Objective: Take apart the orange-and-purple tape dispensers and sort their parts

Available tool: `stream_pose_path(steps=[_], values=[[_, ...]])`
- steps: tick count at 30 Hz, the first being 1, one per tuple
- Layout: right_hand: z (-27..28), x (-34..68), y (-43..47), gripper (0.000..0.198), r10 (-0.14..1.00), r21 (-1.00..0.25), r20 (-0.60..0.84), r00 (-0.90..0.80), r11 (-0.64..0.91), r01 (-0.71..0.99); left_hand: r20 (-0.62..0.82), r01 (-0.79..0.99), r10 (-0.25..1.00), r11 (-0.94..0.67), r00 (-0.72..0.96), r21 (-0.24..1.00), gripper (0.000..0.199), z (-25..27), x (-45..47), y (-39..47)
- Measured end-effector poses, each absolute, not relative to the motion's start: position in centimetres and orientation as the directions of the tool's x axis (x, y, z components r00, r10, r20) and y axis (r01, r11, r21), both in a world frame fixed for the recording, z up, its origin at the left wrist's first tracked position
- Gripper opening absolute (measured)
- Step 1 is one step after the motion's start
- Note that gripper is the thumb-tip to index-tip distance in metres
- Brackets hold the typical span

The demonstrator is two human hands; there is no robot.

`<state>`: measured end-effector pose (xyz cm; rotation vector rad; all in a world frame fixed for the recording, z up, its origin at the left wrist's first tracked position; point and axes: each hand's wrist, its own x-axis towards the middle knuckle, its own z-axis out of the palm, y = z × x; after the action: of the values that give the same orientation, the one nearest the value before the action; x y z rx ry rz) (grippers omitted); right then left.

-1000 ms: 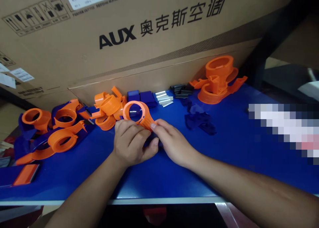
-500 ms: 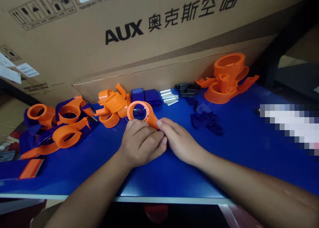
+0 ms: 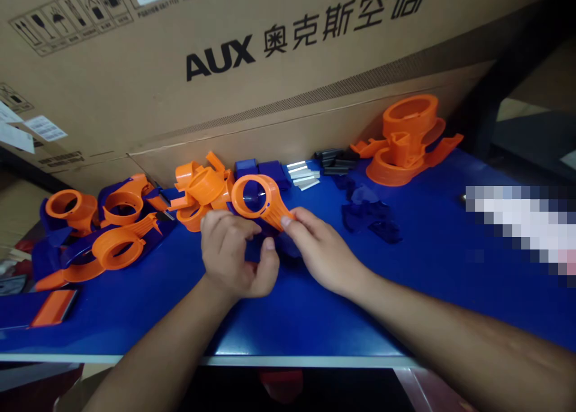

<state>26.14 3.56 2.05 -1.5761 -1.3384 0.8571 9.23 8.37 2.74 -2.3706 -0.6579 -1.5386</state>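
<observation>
My right hand (image 3: 326,247) is closed around the handle end of an orange and dark-blue tape dispenser (image 3: 272,202), its orange ring tilted up towards me. Part of the blue portion below is hidden behind my hands. Just left of it, my left hand (image 3: 236,253) is raised with the fingers curled and the thumb apart, holding nothing that I can see. Behind the left hand lies a pile of orange ring-shaped parts (image 3: 204,184). Two dark-blue pieces (image 3: 272,175) sit beside that pile.
Several orange and blue tape dispensers (image 3: 119,247) crowd the left of the blue table (image 3: 288,328). Metal strips (image 3: 303,175), black pieces (image 3: 335,161) and thin dark-blue parts (image 3: 371,214) lie behind my right hand. Stacked orange parts (image 3: 407,139) stand at the back right, before a large cardboard box (image 3: 157,94).
My left hand has let go of the tape dispenser and moved slightly left, its thumb and fingers parting. My right hand keeps its hold, and more of the orange handle shows.
</observation>
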Motion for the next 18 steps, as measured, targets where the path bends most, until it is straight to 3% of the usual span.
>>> stream_pose_path(steps=[5,10,13,18], values=[[2.1,26.7,4.0,0.034,0.945,-0.876,0.133,0.298,-0.028,0.482,0.817,0.58,0.484,-0.779,0.314,0.239,0.01,2.7,9.5,7.5],[1.7,26.9,4.3,0.03,0.928,-0.818,0.203,0.313,-0.015,0.576,0.494,0.666,0.797,-0.581,0.348,0.467,0.017,2.4,10.4,6.8],[1.3,26.9,4.3,0.03,0.922,-0.773,0.233,0.308,-0.017,0.634,0.393,0.688,0.845,-0.527,0.362,0.499,0.019,2.4,10.8,6.7],[1.2,26.8,4.2,0.033,0.922,-0.718,0.265,0.282,-0.007,0.696,0.353,0.693,0.851,-0.522,0.388,0.497,0.027,2.4,11.0,7.0]])
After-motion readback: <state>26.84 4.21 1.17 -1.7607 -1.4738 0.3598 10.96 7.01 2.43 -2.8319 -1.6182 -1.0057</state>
